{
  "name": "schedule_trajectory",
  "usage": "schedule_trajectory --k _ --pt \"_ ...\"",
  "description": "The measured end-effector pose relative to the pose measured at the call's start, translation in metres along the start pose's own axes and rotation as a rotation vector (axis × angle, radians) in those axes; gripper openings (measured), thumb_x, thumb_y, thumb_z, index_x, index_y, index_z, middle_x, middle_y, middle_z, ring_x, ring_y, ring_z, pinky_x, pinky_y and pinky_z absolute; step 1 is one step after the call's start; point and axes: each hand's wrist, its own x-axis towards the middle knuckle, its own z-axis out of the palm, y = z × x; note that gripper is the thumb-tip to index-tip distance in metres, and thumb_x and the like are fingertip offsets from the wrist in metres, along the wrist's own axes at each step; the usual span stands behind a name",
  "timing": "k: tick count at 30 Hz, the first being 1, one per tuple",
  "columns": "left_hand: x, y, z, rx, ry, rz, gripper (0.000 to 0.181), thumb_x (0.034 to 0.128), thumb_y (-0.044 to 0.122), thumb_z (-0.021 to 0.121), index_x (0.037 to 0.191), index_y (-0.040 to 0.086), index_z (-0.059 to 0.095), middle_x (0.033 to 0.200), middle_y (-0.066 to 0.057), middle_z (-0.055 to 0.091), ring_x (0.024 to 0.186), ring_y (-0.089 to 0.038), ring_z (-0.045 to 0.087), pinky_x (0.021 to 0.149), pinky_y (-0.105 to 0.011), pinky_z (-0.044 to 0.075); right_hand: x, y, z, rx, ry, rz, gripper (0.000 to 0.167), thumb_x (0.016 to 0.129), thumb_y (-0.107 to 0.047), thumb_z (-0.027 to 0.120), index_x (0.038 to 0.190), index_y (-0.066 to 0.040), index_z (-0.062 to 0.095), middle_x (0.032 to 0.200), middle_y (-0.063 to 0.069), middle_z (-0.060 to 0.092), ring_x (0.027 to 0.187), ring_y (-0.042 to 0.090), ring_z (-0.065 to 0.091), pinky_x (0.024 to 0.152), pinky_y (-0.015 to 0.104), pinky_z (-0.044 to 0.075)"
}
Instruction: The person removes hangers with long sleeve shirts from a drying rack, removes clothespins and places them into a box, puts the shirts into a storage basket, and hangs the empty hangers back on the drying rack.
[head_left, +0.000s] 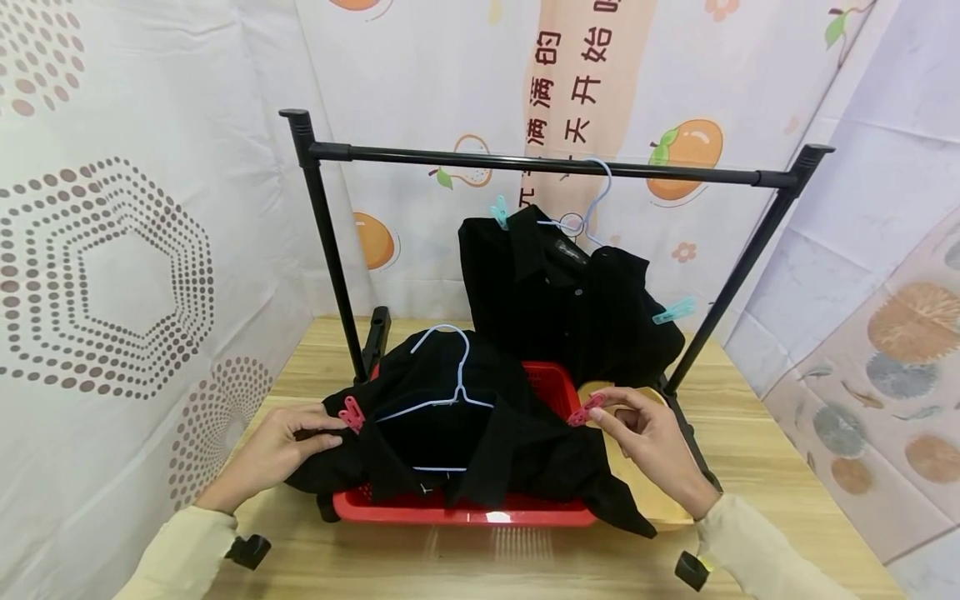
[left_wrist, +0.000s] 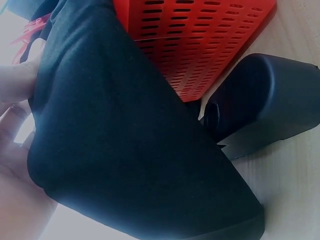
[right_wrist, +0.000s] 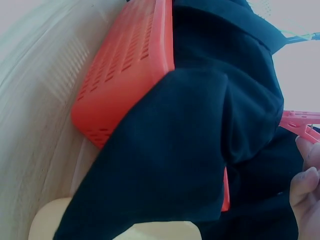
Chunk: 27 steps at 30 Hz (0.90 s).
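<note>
A black collared shirt on a light-blue hanger lies over a red basket. At its left shoulder, my left hand pinches the black fabric between thumb and fingers, right beside a pink clothespin clipped there. My right hand pinches a second pink clothespin at the opposite shoulder; the right wrist view shows its tip meeting the cloth. One sleeve droops over the basket's rim. Part of the left fingers is hidden behind the shirt.
A black rack's crossbar spans the table. Behind hangs another black shirt on a blue hanger, with teal clothespins at its shoulders. A yellow tray sits right of the basket. Black rack feet stick out toward the front.
</note>
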Motion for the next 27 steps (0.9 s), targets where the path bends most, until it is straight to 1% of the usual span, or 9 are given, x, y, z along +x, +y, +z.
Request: schedule_trajectory --k 5,8,12,15,19,22,27 --pt "0.000 -0.004 0.001 0.013 0.009 0.002 0.027 0.0857 -0.002 0.080 0.103 0.019 0.083 0.080 0.015 0.064 0.065 -0.004 0.048 0.055 -0.024 0.042 0.003 0.006 -0.002 -0.019 0.019 -0.025 0.022 0.101 -0.012 0.068 0.123 -0.012 0.070 0.103 0.007 0.070 0.049 0.014 0.046 0.043 0.030 0.040" --pt "-0.001 -0.005 0.001 0.012 0.013 -0.003 0.028 0.0855 -0.002 0.080 0.103 0.020 0.083 0.079 0.015 0.063 0.063 -0.004 0.046 0.054 -0.023 0.041 0.003 0.011 -0.005 -0.027 0.027 0.000 0.023 0.101 -0.014 0.068 0.124 -0.013 0.070 0.104 0.006 0.070 0.049 0.014 0.046 0.043 0.031 0.040" --pt "-0.001 -0.004 0.001 0.000 0.014 -0.003 0.029 0.0853 -0.003 0.080 0.103 0.020 0.083 0.078 0.014 0.063 0.061 -0.003 0.044 0.053 -0.024 0.041 0.005 0.018 -0.009 0.019 0.037 0.058 0.024 0.102 -0.018 0.067 0.125 -0.013 0.069 0.105 0.008 0.069 0.048 0.015 0.044 0.043 0.032 0.039" --pt "0.000 -0.003 0.000 -0.004 0.018 0.012 0.029 0.0849 -0.005 0.080 0.103 0.018 0.083 0.078 0.013 0.064 0.061 -0.003 0.044 0.052 -0.024 0.041 0.007 0.023 -0.013 0.071 0.055 0.086 0.025 0.103 -0.017 0.066 0.126 -0.010 0.067 0.105 0.010 0.069 0.047 0.015 0.043 0.042 0.032 0.039" --pt "0.000 -0.003 0.000 -0.008 0.018 0.023 0.028 0.0852 -0.004 0.080 0.104 0.016 0.083 0.077 0.014 0.063 0.061 -0.004 0.044 0.052 -0.023 0.040 0.008 0.030 -0.016 0.085 0.063 0.092 0.025 0.103 -0.016 0.066 0.126 -0.007 0.067 0.105 0.012 0.068 0.046 0.015 0.042 0.041 0.032 0.038" --pt "0.000 -0.004 0.001 -0.010 0.010 0.005 0.027 0.0858 -0.002 0.080 0.104 0.018 0.083 0.078 0.014 0.064 0.062 -0.004 0.045 0.053 -0.023 0.041 0.008 0.036 -0.018 0.073 0.064 0.088 0.025 0.103 -0.016 0.067 0.126 -0.006 0.067 0.105 0.012 0.068 0.046 0.014 0.042 0.042 0.032 0.039" --pt "-0.001 -0.006 0.002 0.000 -0.008 -0.019 0.027 0.0871 -0.001 0.079 0.104 0.019 0.083 0.084 0.012 0.069 0.068 -0.005 0.051 0.057 -0.023 0.044 0.007 0.044 -0.022 0.053 0.082 0.105 0.025 0.102 -0.017 0.067 0.126 -0.007 0.067 0.105 0.009 0.069 0.046 0.013 0.042 0.043 0.032 0.039"
